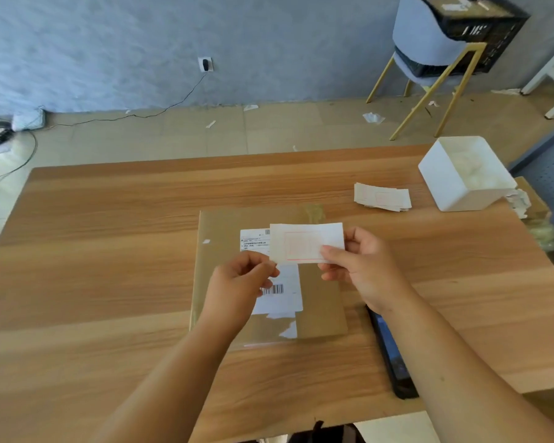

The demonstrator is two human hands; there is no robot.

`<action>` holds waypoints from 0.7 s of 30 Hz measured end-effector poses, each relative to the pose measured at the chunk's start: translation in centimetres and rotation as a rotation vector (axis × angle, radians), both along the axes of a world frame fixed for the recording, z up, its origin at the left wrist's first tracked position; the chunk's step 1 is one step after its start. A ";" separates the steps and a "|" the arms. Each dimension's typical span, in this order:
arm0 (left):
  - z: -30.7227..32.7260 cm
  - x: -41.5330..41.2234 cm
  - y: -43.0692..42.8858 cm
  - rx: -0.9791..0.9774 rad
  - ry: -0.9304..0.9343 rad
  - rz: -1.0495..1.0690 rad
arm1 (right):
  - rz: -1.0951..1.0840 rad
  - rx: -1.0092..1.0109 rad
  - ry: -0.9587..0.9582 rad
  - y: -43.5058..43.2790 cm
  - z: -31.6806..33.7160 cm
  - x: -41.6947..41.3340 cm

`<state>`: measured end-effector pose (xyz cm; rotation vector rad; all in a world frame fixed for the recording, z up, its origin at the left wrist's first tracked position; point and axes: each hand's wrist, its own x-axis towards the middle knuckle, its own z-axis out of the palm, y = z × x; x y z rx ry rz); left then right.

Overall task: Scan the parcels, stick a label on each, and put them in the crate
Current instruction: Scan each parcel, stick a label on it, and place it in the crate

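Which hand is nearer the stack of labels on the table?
Right. The right hand sits just on the person's side of the stack of labels; the left hand is farther left, over the parcel.

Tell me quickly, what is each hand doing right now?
Left hand: pinches the lower left corner of the label.
Right hand: pinches the label's right end.

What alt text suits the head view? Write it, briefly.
The left hand and right hand pinch a white label over a brown parcel on a wooden table. A label stack and white box lie to the right; a black crate sits on a chair beyond.
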<state>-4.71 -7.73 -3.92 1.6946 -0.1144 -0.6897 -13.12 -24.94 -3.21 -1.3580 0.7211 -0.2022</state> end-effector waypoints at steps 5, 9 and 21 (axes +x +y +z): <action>0.0 0.3 2.8 -0.048 0.053 0.016 | -0.004 -0.004 0.000 2.6 -0.3 0.1; 0.3 0.3 4.2 -0.092 0.086 -0.005 | -0.010 0.013 0.008 3.8 -0.1 0.4; 0.2 0.8 5.4 -0.138 0.024 -0.034 | -0.008 -0.069 0.102 4.9 -0.3 0.9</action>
